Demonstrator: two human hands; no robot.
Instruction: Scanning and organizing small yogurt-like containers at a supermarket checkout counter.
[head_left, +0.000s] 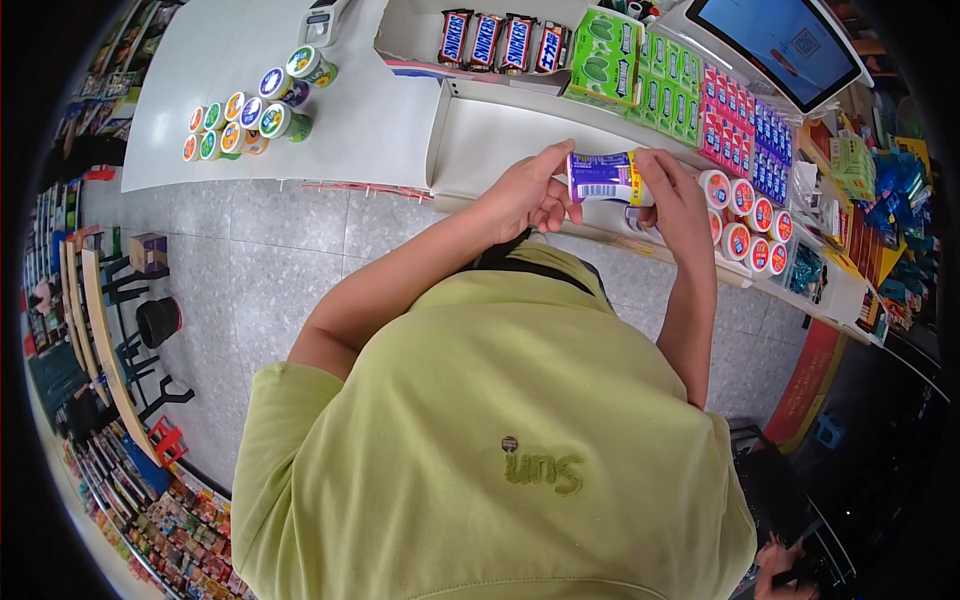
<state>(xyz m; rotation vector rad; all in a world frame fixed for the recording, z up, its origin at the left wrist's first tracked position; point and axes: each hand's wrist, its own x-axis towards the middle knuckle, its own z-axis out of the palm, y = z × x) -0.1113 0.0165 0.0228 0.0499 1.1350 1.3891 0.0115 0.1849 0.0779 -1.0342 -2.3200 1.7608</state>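
Note:
My right hand (675, 191) grips one end of a purple plastic candy or gum bottle (600, 180) with a narrowed waist. It lies sideways above the counter shelf, its barcode and yellow band facing up. At the other end, my left hand (544, 191) has its thumb and curled fingers around the rim. Just below the bottle, part of another purple-labelled container (637, 219) shows, mostly hidden by my right hand. Right of that hand stand several white-lidded tubs with red-orange tops (739, 240) in rows on the shelf (480, 142).
Several coloured-lid tubs (274, 120) stand on the white counter (375, 142) at left. Behind the shelf are Snickers bars (486, 39), green Doublemint boxes (604, 56) and pink packs (727, 116). A tilted screen (780, 45) stands at back right. Another person's hand (780, 559) shows at lower right.

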